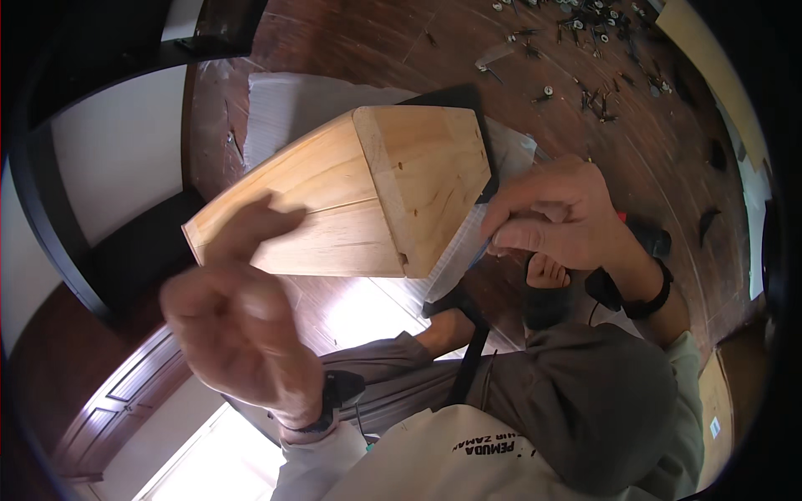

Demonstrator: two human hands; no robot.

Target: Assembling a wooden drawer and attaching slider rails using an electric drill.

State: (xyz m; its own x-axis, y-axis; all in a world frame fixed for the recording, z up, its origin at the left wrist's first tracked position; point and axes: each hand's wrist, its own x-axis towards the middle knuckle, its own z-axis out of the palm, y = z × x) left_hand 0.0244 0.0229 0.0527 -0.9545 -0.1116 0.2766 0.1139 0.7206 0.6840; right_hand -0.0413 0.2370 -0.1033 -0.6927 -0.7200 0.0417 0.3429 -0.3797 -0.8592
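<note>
A pale wooden drawer-like box [309, 209] with a slanted end panel [430, 167] stands in front of me, tilted in view. My left hand [242, 326] hovers near the box's near left side, blurred by motion. Its fingers look apart, some bent and one reaching over the wood, and nothing shows in them. To the right of the box, my right hand [555, 217] is closed in a pinch. A thin bluish sliver shows below its fingertips, too small to make out. Small holes mark the end panel.
Many loose screws and round fittings [589, 25] lie scattered on the dark wooden floor [451, 58]. White foam sheet [284, 96] and a black panel [468, 98] lie under the box. Black-framed furniture [58, 225] stands left; cardboard [710, 75] is at the right. My bare foot [547, 269] is near.
</note>
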